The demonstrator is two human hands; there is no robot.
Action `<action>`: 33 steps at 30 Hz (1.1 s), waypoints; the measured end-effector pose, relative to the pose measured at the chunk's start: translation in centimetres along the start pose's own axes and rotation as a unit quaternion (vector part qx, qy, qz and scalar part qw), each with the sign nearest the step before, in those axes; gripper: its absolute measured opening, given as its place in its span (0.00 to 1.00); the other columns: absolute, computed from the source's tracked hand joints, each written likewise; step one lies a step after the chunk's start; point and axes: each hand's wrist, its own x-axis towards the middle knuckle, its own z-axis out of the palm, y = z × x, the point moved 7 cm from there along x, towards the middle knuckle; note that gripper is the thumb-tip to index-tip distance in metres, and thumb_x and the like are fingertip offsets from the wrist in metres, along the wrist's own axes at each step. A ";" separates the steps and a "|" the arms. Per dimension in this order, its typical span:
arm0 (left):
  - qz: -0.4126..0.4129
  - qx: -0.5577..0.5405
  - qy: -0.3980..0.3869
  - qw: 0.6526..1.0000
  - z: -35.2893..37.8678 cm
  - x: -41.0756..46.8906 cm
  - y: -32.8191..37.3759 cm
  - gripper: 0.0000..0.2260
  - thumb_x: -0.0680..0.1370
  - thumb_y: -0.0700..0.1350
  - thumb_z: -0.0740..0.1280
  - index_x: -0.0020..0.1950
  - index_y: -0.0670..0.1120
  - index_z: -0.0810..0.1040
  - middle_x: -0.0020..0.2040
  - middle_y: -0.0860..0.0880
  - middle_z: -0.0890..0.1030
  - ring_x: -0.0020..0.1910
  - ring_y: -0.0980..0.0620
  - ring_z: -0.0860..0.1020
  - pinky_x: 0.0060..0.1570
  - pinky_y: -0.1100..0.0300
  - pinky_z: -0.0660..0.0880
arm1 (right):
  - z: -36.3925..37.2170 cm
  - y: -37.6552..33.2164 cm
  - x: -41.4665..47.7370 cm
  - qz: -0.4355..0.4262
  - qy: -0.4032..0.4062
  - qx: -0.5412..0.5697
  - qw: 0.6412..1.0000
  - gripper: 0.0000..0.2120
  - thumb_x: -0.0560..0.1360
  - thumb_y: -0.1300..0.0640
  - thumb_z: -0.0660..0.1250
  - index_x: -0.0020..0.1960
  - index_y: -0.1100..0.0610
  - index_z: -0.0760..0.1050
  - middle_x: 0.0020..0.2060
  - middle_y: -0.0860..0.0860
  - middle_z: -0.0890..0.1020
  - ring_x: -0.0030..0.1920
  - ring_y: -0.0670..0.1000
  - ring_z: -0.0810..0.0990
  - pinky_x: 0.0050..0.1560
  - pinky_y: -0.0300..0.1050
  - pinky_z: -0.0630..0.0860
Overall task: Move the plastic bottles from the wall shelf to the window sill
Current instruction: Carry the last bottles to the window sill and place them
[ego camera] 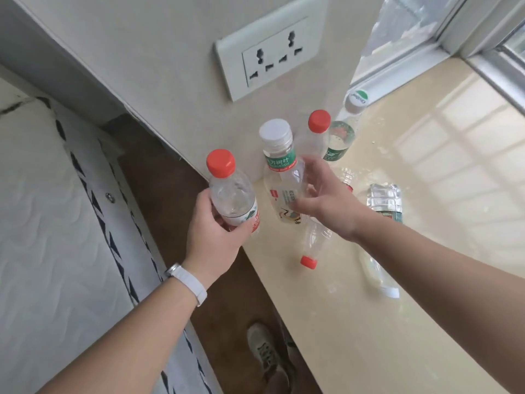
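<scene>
Far left: a white quilted mattress [56, 223] with dark triangle trim, and a strip of brown floor [159, 177] between it and the wall. The left hand [216, 231], a white watch strap [189, 282] on its wrist, grips a red-capped bottle [233, 194] round the lower body. The bottle is upright and clear, held in the air just off the corner of the sill and over the floor. A shoe [264, 351] shows on the floor below. On the wall above is a white double wall socket [272, 58]. Next along, the right hand [326, 200] wraps fingers and thumb round a white-capped bottle [279, 172] with a green neck band. It stands roughly upright over the near corner of the beige window sill [426, 308]; I cannot tell if its base touches. Behind it, close to the wall, a second red-capped bottle [315, 135] stands upright. Just beside that is a green-labelled bottle [345, 129] with a white cap. On the sill a fallen red-capped bottle [312, 245] lies partly under the right wrist, cap toward the sill's edge. Further right a crushed bottle [385, 200] lies flat. A clear bottle [380, 277] lies on its side, partly hidden by the forearm. The window frame [454, 38] runs along the sill's far side.
</scene>
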 end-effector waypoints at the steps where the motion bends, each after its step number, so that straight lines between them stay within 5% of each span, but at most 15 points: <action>1: 0.000 -0.003 0.005 1.000 0.2 0.4 -0.8 0.28 0.65 0.43 0.81 0.56 0.61 0.72 0.54 0.66 0.80 0.57 0.57 0.82 0.57 0.57 0.78 | 0.1 0.6 0.7 0.002 -0.003 0.000 1.000 0.30 0.68 0.68 0.70 0.64 0.45 0.68 0.61 0.51 0.78 0.61 0.48 0.78 0.52 0.37 0.77; 5: -0.004 -0.024 0.025 0.999 0.7 1.2 -3.2 0.29 0.68 0.36 0.81 0.58 0.59 0.73 0.55 0.65 0.82 0.58 0.57 0.82 0.60 0.57 0.78 | 1.1 2.5 2.8 0.002 -0.005 -0.005 1.000 0.34 0.66 0.64 0.70 0.69 0.50 0.66 0.62 0.51 0.78 0.60 0.48 0.79 0.49 0.35 0.78; 12: -0.012 -0.051 0.061 0.997 0.9 2.6 -5.8 0.27 0.69 0.36 0.81 0.64 0.51 0.76 0.61 0.49 0.82 0.61 0.51 0.81 0.63 0.45 0.77 | 3.0 4.4 5.0 -0.015 -0.002 -0.013 1.000 0.34 0.67 0.67 0.71 0.70 0.52 0.65 0.63 0.53 0.76 0.60 0.50 0.77 0.50 0.33 0.78; 17: -0.014 -0.090 0.060 0.994 1.9 3.1 -5.9 0.27 0.70 0.34 0.79 0.61 0.54 0.76 0.60 0.49 0.83 0.61 0.51 0.81 0.64 0.47 0.77 | 2.6 5.7 6.1 -0.019 0.008 -0.044 0.999 0.35 0.66 0.64 0.69 0.70 0.45 0.65 0.66 0.48 0.74 0.67 0.47 0.72 0.71 0.50 0.68; 21: -0.020 -0.103 0.040 0.994 2.2 3.5 -7.0 0.27 0.70 0.34 0.79 0.65 0.50 0.75 0.64 0.43 0.80 0.64 0.47 0.80 0.65 0.44 0.76 | 2.2 5.9 6.0 -0.013 0.017 -0.073 0.997 0.38 0.70 0.65 0.66 0.76 0.42 0.62 0.73 0.42 0.68 0.75 0.43 0.63 0.74 0.61 0.63; 24: -0.011 -0.106 0.037 0.994 2.1 3.4 -7.2 0.27 0.70 0.35 0.78 0.65 0.51 0.74 0.66 0.42 0.77 0.66 0.47 0.78 0.66 0.44 0.75 | 2.3 6.0 5.7 -0.026 0.040 -0.097 0.994 0.37 0.76 0.65 0.64 0.79 0.43 0.57 0.76 0.41 0.65 0.76 0.42 0.61 0.72 0.58 0.68; 27: -0.009 -0.094 0.048 0.994 2.1 2.8 -7.2 0.28 0.70 0.33 0.76 0.65 0.50 0.69 0.65 0.48 0.77 0.66 0.52 0.77 0.67 0.50 0.74 | 2.1 6.3 5.1 -0.037 0.111 -0.111 0.987 0.31 0.78 0.65 0.61 0.78 0.46 0.61 0.72 0.42 0.72 0.72 0.40 0.68 0.67 0.48 0.74; 33: -0.025 0.064 0.077 0.995 1.8 2.8 -7.9 0.28 0.65 0.57 0.77 0.62 0.55 0.72 0.59 0.62 0.75 0.62 0.59 0.75 0.60 0.54 0.76 | 2.4 7.3 4.1 -0.015 0.190 -0.122 0.974 0.26 0.76 0.59 0.63 0.73 0.46 0.67 0.66 0.41 0.75 0.64 0.40 0.74 0.62 0.49 0.77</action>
